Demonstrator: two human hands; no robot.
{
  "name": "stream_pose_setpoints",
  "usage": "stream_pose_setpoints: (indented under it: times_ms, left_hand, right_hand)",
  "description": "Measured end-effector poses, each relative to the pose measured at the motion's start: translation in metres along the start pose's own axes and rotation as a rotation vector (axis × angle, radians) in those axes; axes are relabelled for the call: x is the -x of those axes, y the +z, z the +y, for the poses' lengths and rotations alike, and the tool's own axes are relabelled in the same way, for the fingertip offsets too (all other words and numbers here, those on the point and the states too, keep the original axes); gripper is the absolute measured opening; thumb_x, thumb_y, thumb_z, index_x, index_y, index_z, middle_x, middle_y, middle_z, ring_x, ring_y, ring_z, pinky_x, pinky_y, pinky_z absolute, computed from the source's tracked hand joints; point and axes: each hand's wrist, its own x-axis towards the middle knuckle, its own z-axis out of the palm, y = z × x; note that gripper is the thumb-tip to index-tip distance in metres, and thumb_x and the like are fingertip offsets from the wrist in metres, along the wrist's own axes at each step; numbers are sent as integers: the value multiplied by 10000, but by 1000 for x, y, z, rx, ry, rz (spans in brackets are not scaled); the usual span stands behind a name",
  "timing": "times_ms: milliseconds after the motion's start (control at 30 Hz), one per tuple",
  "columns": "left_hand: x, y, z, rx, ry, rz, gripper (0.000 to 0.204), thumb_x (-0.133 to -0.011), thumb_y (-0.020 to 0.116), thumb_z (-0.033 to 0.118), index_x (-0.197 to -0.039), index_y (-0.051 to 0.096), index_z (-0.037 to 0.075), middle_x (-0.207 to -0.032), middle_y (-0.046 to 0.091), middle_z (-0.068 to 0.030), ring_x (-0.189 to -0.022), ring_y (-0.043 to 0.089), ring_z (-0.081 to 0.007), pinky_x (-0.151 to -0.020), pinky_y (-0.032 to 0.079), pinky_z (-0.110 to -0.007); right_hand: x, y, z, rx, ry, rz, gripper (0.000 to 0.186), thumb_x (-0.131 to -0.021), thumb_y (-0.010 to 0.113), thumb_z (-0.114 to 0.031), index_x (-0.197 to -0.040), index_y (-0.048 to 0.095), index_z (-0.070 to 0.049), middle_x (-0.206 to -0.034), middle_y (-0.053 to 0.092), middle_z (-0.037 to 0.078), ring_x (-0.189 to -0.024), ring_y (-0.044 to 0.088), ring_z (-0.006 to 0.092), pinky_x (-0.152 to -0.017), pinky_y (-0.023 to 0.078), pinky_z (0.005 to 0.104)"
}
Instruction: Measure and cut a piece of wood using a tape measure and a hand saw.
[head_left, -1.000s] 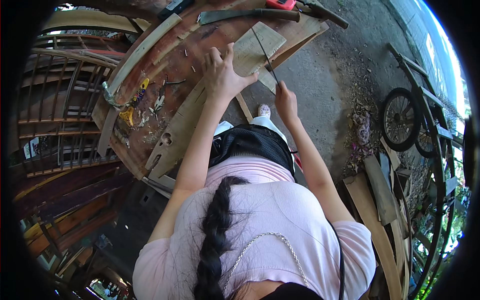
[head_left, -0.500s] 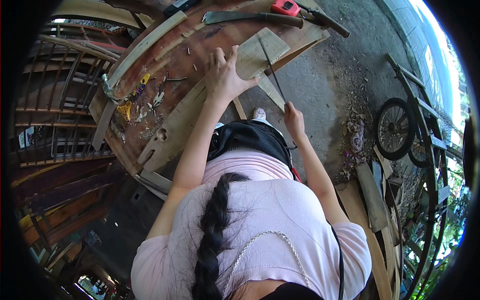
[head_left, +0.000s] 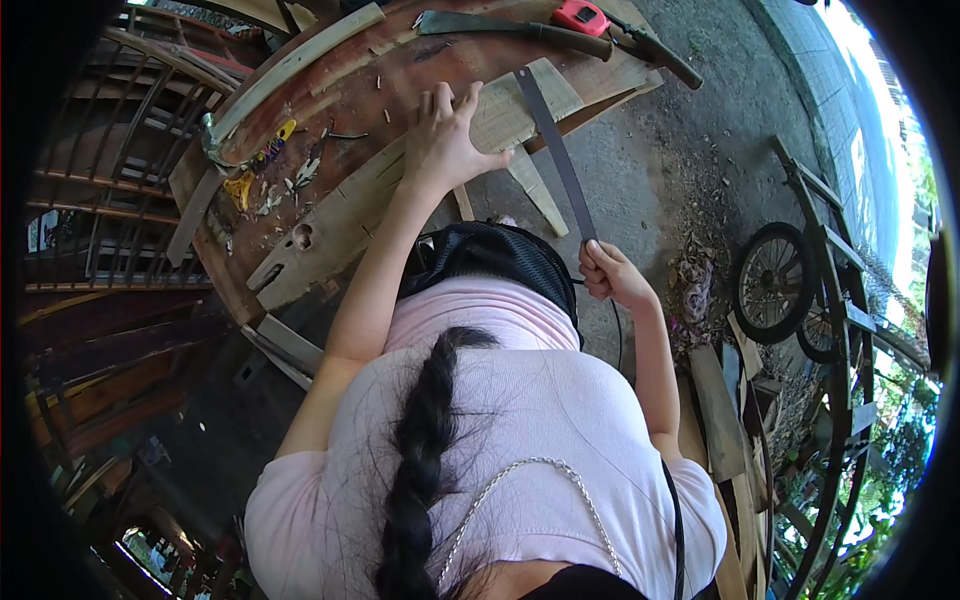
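A long wooden board (head_left: pixel 345 220) with a knot hole at its near left end lies slantwise over a worn reddish-brown workbench (head_left: pixel 365 95). On its upper part rests my left hand (head_left: pixel 445 140), fingers spread and thumb stretched toward the near edge. In my right hand (head_left: pixel 615 272), fingers wrapped closed, is the near end of a long, thin, dark saw blade (head_left: pixel 560 155). Its flat face shows, and its far end, with a small hole, lies over the board's right end. A narrow wooden piece (head_left: pixel 537 190) sticks out from beneath the board.
A machete (head_left: pixel 475 27) and a red tape measure (head_left: pixel 580 15) lie along the bench's far side. Left on the bench are a hammer (head_left: pixel 210 128), a yellow-handled tool (head_left: pixel 238 190) and wood chips. Right, a spoked wheel (head_left: pixel 772 282) stands by a ladder-like frame (head_left: pixel 850 260).
My right hand has drawn back toward me and slightly right with the saw blade. The blade, seen nearly edge-on before, now shows its broad face. My left hand stays spread on the board.
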Motion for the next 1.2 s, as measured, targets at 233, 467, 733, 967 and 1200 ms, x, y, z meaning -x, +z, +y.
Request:
stream_pose_setpoints:
  times_ms: [233,467,733,967,1200]
  left_hand:
    - [9,8,17,-139,-62,58,943,-546,727,486,-1287,356,36,-1068,418,-153,-1016,439,-291,-917,353,-418]
    - [6,9,17,-67,-28,133,917,-537,763,386,-1280,367,20,-1052,432,-156,-1020,452,-295,-922,367,-399]
    - [-2,-13,11,124,-80,-135,787,-585,725,359,-1259,452,59,-1078,439,-93,-1015,486,-255,-869,427,-358]
    - [-6,-15,8,54,-63,-118,777,-580,716,384,-1238,476,49,-1048,453,-90,-1024,477,-244,-875,428,-352]
    - [-19,-19,2,102,-108,-185,778,-596,700,415,-1235,481,30,-1040,468,-101,-1015,494,-246,-884,423,-351]
  right_hand:
    - [9,-11,-14,86,-163,183,348,-942,371,-385,-726,383,-112,-553,284,-66,-436,257,35,-378,196,217]
    - [-26,12,-25,784,-437,560,317,-926,426,-276,-932,532,23,-588,460,160,-491,477,204,-520,387,366]
    - [-35,26,-34,853,-533,503,278,-919,439,-233,-871,521,28,-585,451,199,-496,384,254,-503,362,348]
    - [-32,28,-23,906,-510,532,200,-890,461,-152,-955,536,22,-682,533,286,-694,539,449,-582,413,456]
    - [-53,58,-39,855,-660,626,220,-910,426,-160,-818,498,26,-586,469,236,-503,445,403,-470,353,387]
